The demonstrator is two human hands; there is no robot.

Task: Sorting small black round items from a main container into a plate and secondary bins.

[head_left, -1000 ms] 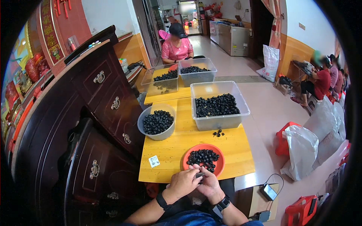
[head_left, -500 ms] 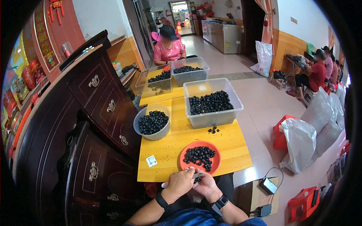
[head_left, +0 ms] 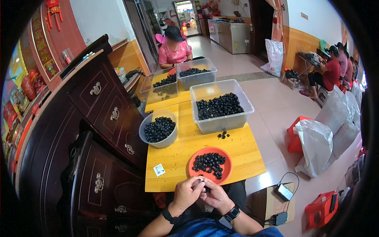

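Note:
My left hand (head_left: 188,194) and my right hand (head_left: 217,197) meet at the table's near edge, just below a shallow orange-red plate (head_left: 226,170). On the plate lies a heap of small black round pieces (head_left: 209,162), some showing a hole in the middle. My right hand is closed around a dark piece (head_left: 207,189), mostly covered by fingers. The left fingers are pinched together against the right ones; what they hold is hidden.
A round tub (head_left: 170,142) of black pieces stands left, a big clear bin (head_left: 221,127) behind the plate. Loose pieces (head_left: 223,134) and a white label (head_left: 158,170) lie on the yellow table (head_left: 173,179). Across sits a person (head_left: 174,53). Dark drawers (head_left: 98,158) border the left.
A flat metal blade showed between my hands earlier; now it is out of sight. My left fingers have drawn up into a pinch by the right hand. The view has shifted slightly.

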